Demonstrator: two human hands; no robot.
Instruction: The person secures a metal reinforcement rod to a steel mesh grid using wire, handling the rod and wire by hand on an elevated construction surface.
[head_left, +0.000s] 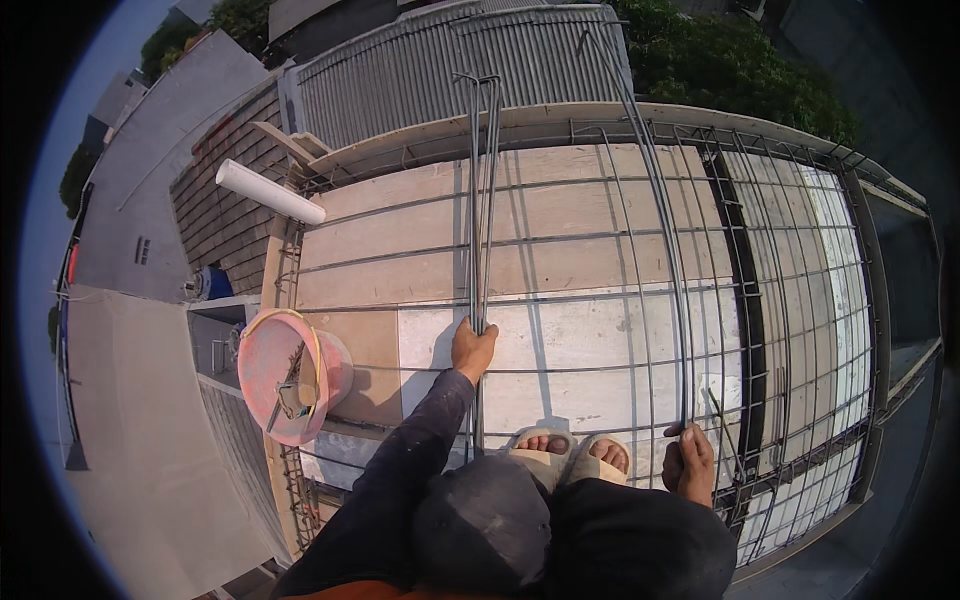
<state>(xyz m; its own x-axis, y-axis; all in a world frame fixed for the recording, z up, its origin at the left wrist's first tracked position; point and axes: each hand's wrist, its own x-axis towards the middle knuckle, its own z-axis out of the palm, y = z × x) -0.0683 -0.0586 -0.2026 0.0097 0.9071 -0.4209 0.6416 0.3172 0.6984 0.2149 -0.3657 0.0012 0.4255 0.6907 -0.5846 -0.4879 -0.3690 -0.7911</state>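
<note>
My left hand (473, 348) is closed round a bundle of long steel rebars (482, 200), which stretches away from me with hooked far ends. The bundle's near end runs on below that hand, beside my left leg. On the right, my right hand (690, 464) has its fingers curled at the near end of another group of long rebars (662, 190), which reaches to the far edge. Its grip is partly hidden, but the fingers seem to be on the bars. Under both lies a grid of thin rebars (580, 238) over wooden formwork boards (390, 215).
A pink bucket (338, 372) with tools inside stands at the left edge, near a white pipe (270, 192). My sandalled feet (545, 445) are on a pale panel (590, 330). A dark gap (738, 260) crosses the deck at right. Corrugated roofing (390, 80) lies beyond.
</note>
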